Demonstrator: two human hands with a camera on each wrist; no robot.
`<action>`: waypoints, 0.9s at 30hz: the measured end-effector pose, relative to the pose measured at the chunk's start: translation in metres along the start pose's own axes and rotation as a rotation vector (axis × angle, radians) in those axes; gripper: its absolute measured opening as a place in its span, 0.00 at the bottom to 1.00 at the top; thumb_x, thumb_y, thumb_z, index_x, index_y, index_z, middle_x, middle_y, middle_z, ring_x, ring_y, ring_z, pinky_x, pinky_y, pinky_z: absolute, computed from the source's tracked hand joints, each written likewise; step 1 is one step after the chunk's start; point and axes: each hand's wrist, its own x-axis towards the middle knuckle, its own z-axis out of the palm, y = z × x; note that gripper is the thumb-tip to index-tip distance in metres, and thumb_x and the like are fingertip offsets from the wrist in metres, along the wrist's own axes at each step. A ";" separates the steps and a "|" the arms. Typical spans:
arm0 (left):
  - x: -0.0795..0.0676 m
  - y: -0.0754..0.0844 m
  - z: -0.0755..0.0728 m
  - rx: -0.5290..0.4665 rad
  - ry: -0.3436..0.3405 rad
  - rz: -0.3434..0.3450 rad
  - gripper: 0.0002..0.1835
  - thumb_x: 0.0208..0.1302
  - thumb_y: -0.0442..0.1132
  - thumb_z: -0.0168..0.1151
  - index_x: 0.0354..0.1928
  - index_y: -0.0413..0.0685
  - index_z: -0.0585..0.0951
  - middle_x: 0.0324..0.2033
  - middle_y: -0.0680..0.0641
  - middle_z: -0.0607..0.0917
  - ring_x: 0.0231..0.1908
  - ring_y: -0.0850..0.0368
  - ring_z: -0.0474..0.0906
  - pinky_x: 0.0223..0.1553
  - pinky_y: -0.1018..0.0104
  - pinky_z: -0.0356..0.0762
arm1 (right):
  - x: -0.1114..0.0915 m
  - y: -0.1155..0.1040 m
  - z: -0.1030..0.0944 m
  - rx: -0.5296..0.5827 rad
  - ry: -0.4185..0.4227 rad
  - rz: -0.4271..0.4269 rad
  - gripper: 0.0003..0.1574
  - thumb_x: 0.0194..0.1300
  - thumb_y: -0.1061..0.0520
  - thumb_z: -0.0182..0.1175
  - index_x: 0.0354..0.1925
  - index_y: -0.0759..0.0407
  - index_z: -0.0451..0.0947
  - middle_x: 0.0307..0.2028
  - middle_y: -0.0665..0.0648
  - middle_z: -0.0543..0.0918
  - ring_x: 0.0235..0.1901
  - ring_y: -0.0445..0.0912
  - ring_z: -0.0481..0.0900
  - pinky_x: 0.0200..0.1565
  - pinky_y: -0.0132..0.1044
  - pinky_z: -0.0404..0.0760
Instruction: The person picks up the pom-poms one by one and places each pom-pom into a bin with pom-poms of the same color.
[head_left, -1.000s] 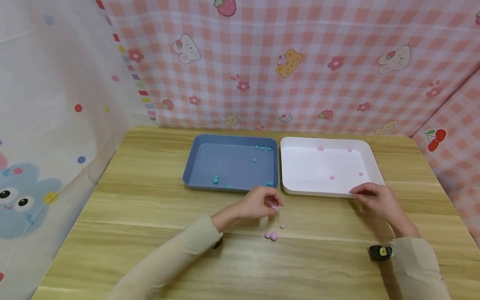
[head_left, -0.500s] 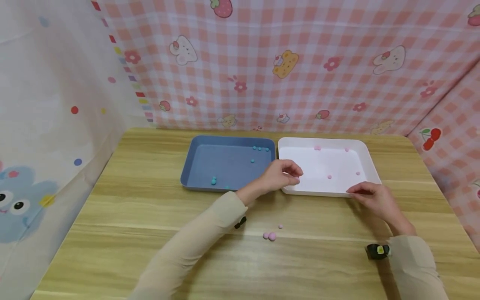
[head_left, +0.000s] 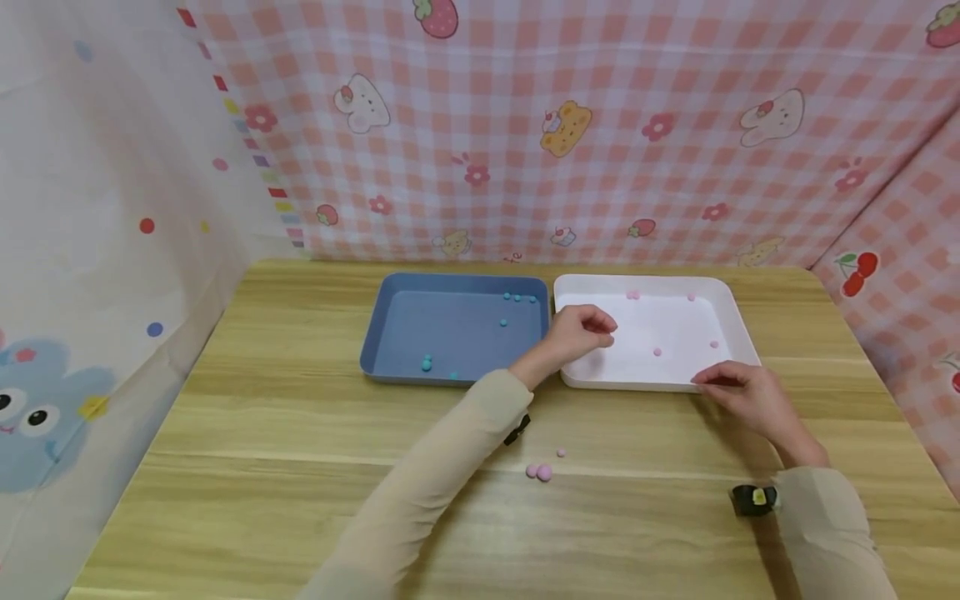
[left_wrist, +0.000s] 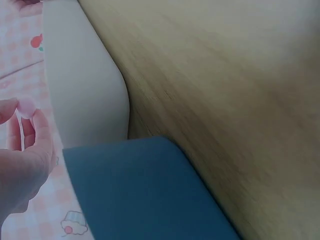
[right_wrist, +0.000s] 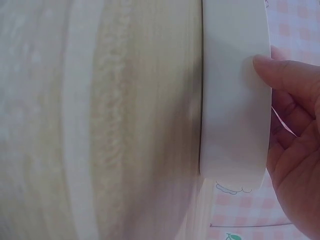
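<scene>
My left hand [head_left: 576, 335] is over the left part of the white tray [head_left: 637, 387]. In the left wrist view, its thumb and finger pinch a pink ball [left_wrist: 26, 107] above the tray wall; in the head view the fingers hide that ball. At the tray's near right corner, my right hand [head_left: 752, 403] grips the rim, with the thumb [right_wrist: 265, 67] pressed on the outer wall in the right wrist view. Several small pink balls [head_left: 657, 352] lie inside the white tray. Near me on the table are a larger pink ball [head_left: 544, 472] and two smaller ones [head_left: 561, 452].
A blue tray [head_left: 457, 329] stands just left of the white one, with several teal balls [head_left: 427, 365] in it; the left forearm crosses near its right corner. Behind the wooden table [head_left: 300, 467] hangs a pink checked cloth [head_left: 480, 125].
My left hand has moved right and away from me, from the table in front of the trays to over the white tray, carrying the pink ball. The right hand stays on the rim.
</scene>
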 end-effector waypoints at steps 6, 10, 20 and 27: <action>0.016 -0.002 0.007 0.010 0.034 0.012 0.06 0.53 0.26 0.66 0.35 0.37 0.83 0.29 0.46 0.83 0.26 0.66 0.72 0.29 0.80 0.69 | 0.001 0.002 0.001 0.012 0.004 -0.014 0.12 0.47 0.77 0.65 0.28 0.65 0.82 0.26 0.53 0.83 0.29 0.26 0.73 0.30 0.16 0.71; 0.023 0.005 0.009 0.004 0.044 0.010 0.06 0.53 0.27 0.66 0.35 0.37 0.83 0.29 0.47 0.83 0.27 0.66 0.72 0.29 0.80 0.69 | 0.000 0.002 0.001 0.013 0.010 -0.012 0.12 0.47 0.77 0.65 0.28 0.65 0.82 0.26 0.53 0.83 0.29 0.26 0.73 0.30 0.16 0.71; 0.038 0.019 0.007 -0.032 0.047 0.018 0.07 0.55 0.27 0.65 0.37 0.38 0.83 0.31 0.47 0.83 0.29 0.63 0.74 0.30 0.78 0.71 | 0.000 0.001 -0.001 0.013 -0.014 0.003 0.10 0.49 0.77 0.64 0.29 0.66 0.82 0.27 0.59 0.83 0.28 0.28 0.73 0.29 0.17 0.71; 0.039 0.023 0.004 -0.018 0.057 -0.028 0.07 0.57 0.30 0.65 0.38 0.38 0.82 0.30 0.49 0.81 0.30 0.62 0.74 0.29 0.78 0.71 | 0.000 0.002 -0.001 0.010 -0.015 0.003 0.10 0.49 0.77 0.65 0.29 0.65 0.82 0.27 0.57 0.83 0.28 0.28 0.73 0.28 0.17 0.71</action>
